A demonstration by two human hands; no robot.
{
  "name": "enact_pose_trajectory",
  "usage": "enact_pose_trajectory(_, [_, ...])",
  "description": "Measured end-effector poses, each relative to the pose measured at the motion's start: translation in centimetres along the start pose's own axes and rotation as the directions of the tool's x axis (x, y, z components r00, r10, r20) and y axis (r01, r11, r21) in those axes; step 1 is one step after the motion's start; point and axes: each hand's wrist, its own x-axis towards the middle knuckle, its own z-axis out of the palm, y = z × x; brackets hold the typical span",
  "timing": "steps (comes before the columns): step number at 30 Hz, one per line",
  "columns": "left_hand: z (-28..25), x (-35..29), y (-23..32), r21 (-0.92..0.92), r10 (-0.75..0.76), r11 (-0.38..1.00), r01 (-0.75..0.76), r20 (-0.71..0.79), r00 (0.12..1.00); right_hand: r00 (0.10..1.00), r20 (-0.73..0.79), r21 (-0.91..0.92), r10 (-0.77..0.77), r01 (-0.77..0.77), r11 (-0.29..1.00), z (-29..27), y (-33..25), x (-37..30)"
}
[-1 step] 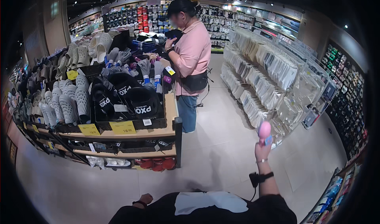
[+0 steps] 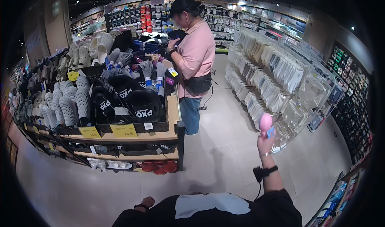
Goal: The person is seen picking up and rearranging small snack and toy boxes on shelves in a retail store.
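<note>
My right hand [image 2: 266,144] is stretched out ahead at the right. It is closed round the handle of a pink, oval-headed thing [image 2: 265,122] with a blue label; its exact kind is unclear. The pink head points upward, with a hanging rack [image 2: 266,70] of pale packets behind it. My left hand [image 2: 147,202] hangs low beside my body, its fingers curled and nothing showing in them. It is apart from the shoe display [image 2: 172,134] ahead of it.
Black slippers [image 2: 146,102], grey clogs [image 2: 68,102] and bundled socks fill the display at the left. Beside it stands a person in a pink shirt [image 2: 196,54], handling dark goods. Small goods cover the right wall [image 2: 353,82]; another shelf [image 2: 337,199] stands at the lower right.
My right hand has moved slightly up and left with the pink thing. My left hand has stayed nearly in place.
</note>
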Motion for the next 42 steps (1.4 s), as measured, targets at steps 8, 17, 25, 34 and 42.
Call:
enact_pose_trajectory(8, [-2.9,1.5,1.9,0.083,-0.181,0.981,0.177,0.034,0.983,0.863,-0.068,-0.177,-0.501,0.484,0.857,23.3,-15.3,31.1])
enact_pose_trajectory(17, [-4.2,9.5,-2.1,-0.255,-0.48,0.842,0.476,0.049,0.876,0.779,-0.043,-0.295,-0.625,0.588,0.753,34.4,-22.3,39.4])
enact_pose_trajectory(25, [-5.6,14.2,-3.1,-0.399,-0.501,0.788,0.469,0.028,0.865,0.684,-0.113,-0.443,-0.721,0.615,0.652,37.9,-22.7,41.4])
enact_pose_trajectory(34, [-6.2,15.4,-2.4,-0.374,-0.539,0.767,0.521,0.064,0.84,0.677,-0.23,-0.444,-0.699,0.566,0.694,38.1,-21.6,42.4])
enact_pose_trajectory(42, [-6.7,16.2,-2.3,-0.362,-0.537,0.773,0.521,0.065,0.841,0.702,-0.17,-0.498,-0.691,0.544,0.675,36.8,-20.6,43.0])
